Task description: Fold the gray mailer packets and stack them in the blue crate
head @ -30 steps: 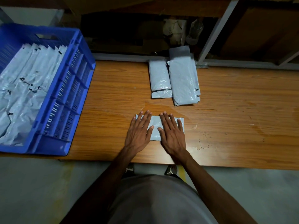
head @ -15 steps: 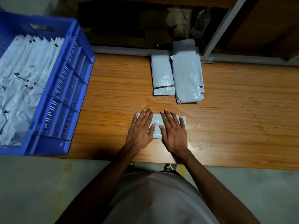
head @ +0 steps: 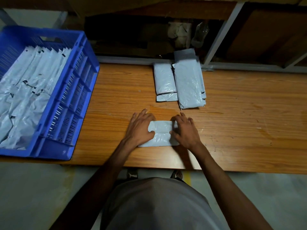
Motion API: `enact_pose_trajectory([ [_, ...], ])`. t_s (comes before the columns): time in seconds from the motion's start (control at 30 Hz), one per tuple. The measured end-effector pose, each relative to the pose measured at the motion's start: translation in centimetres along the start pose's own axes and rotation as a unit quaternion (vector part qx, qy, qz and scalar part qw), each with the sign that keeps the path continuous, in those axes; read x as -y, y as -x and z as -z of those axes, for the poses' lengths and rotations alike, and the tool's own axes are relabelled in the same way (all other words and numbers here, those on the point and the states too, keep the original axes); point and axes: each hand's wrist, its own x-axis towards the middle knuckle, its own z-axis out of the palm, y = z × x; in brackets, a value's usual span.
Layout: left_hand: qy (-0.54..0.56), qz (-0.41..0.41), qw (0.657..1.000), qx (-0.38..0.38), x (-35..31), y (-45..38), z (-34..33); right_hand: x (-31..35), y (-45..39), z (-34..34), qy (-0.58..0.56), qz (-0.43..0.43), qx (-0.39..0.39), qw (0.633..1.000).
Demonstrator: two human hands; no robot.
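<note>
The packet (head: 159,133) is pinched at both ends by the left hand (head: 141,128) and right hand (head: 185,130); thin, slippery film, probably best gripped along the fold.

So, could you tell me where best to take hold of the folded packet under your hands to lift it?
Probably by its two short ends, one from each side. The folded packet lies flat and wide across the table, and the left hand and right hand already sit at those ends, thumbs on top holding the fold shut.
</note>
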Motion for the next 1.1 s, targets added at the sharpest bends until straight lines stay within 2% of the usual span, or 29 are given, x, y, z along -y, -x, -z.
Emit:
enact_pose_trajectory([
  [0.13,0.012,-0.067,0.984,-0.166,-1.3,1.1,1.6,1.5,0.8,2.3,0.037,0.044,-0.152,0.987],
  [0.2,0.014,-0.11,0.968,-0.227,-1.3,2.0,1.1,1.8,1.7,2.3,0.057,0.052,-0.185,0.98],
  [0.23,0.009,-0.121,0.967,-0.225,-0.9,2.5,0.4,1.7,2.2,1.7,0.057,0.051,-0.178,0.981],
  [0.3,-0.007,-0.122,0.978,-0.169,0.3,3.5,-1.5,1.3,3.4,-0.2,0.044,0.052,-0.129,0.989],
  [0.4,0.001,-0.09,0.989,-0.118,2.1,4.7,-4.1,0.1,5.1,-2.7,-0.002,0.057,-0.079,0.995],
  [0.53,0.057,-0.054,0.984,-0.16,1.1,4.0,-4.7,0.1,4.5,-3.2,-0.037,0.043,-0.121,0.991],
  [0.73,-0.05,-0.027,0.996,-0.073,1.2,0.1,-5.9,-0.1,1.2,-5.1,0.024,0.011,-0.09,0.996],
  [1.1,-0.063,-0.03,0.994,-0.079,1.7,-0.5,-6.8,-0.8,0.6,-5.7,0.036,0.019,-0.086,0.995],
])
